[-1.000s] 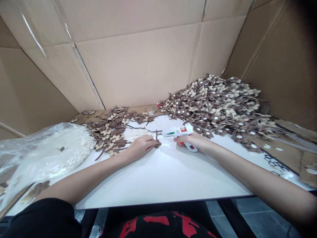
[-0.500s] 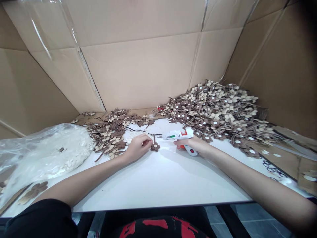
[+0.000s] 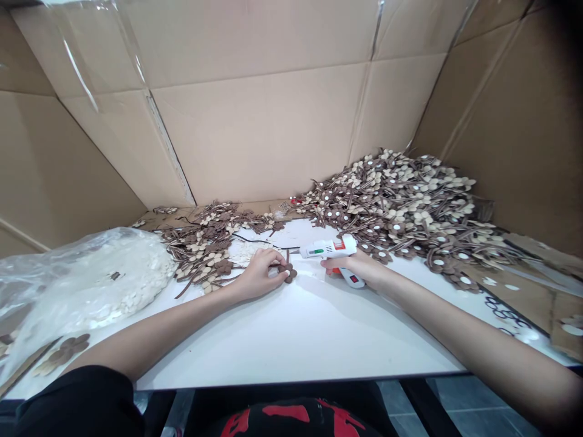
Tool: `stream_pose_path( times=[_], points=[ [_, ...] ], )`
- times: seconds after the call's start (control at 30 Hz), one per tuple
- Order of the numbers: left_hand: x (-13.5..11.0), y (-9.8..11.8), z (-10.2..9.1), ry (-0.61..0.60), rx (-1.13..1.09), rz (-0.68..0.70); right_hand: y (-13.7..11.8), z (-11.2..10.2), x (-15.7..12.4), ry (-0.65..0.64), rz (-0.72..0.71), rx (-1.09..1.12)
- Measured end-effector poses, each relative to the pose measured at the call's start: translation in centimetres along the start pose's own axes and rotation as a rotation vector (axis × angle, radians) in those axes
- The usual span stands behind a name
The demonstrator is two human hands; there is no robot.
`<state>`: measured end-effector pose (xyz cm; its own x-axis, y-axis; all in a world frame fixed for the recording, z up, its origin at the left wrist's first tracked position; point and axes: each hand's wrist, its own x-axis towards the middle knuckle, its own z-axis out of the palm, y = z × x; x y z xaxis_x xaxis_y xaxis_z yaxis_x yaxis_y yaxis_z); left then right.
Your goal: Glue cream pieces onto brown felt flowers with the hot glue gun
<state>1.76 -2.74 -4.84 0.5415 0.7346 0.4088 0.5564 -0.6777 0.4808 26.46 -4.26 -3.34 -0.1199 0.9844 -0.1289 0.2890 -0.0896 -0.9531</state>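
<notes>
My left hand rests on the white table with its fingers curled over a small brown felt flower that has a stem pointing away from me. My right hand grips a white glue gun with an orange trigger and a red switch on its handle. The gun's nozzle points left, just short of the flower. Behind my left hand lies a small scatter of white round discs.
A big heap of finished brown and beige flowers fills the back right. A smaller pile of flower pieces lies at the back left. A clear plastic bag of white discs sits at the left. Cardboard walls enclose the table.
My left hand drew back off the flower half a second ago and has now come down over it again. The glue gun stayed nearly where it was.
</notes>
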Motion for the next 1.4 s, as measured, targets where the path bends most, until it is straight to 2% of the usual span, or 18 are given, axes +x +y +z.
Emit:
stream_pose_path(
  times=[0.17, 0.3, 0.53, 0.7, 0.8, 1.0, 1.07, 1.1, 1.13, 1.2, 1.23, 1.3, 1.4],
  points=[
    [-0.3, 0.7, -0.1, -0.029, -0.150, -0.052, 0.0, 0.0, -0.1, 0.015, -0.005, -0.002],
    [-0.4, 0.5, 0.1, 0.017, -0.212, -0.089, 0.0, -0.1, 0.0, 0.012, 0.008, -0.010],
    [-0.3, -0.5, 0.4, 0.066, -0.262, -0.156, 0.0, -0.1, 0.0, -0.007, -0.005, -0.008],
    [0.1, -0.3, -0.1, 0.072, -0.219, -0.161, -0.5, 0.1, -0.3, -0.028, 0.019, 0.009],
    [0.7, 0.2, -1.6, -0.035, -0.156, -0.134, -0.9, 0.3, -0.4, -0.031, 0.019, 0.043],
    [2.6, 0.8, -5.3, -0.500, -0.210, -0.195, -0.8, 0.4, -0.2, -0.018, 0.024, 0.048],
    [4.1, 1.0, -5.6, -0.565, -0.263, -0.207, -0.6, 0.4, -0.1, -0.029, 0.006, 0.031],
    [5.1, 1.1, -5.6, -0.525, -0.301, -0.199, -0.5, 0.4, 0.0, -0.041, -0.010, 0.018],
    [6.2, 1.3, -5.4, -0.435, -0.354, -0.173, -0.4, 0.4, 0.1, -0.051, -0.030, 0.011],
    [8.4, 1.4, -4.9, -0.220, -0.476, -0.060, -0.3, 0.4, 0.1, -0.061, -0.052, 0.015],
    [9.3, 1.3, -4.6, -0.162, -0.521, 0.010, -0.3, 0.4, 0.1, -0.062, -0.054, 0.016],
    [10.7, 0.8, -4.3, -0.133, -0.527, 0.109, -0.2, 0.3, 0.2, -0.061, -0.055, 0.010],
    [10.9, -1.0, -4.7, -0.137, -0.329, 0.119, -0.2, 0.3, 0.2, -0.069, -0.062, -0.006]
  ],
)
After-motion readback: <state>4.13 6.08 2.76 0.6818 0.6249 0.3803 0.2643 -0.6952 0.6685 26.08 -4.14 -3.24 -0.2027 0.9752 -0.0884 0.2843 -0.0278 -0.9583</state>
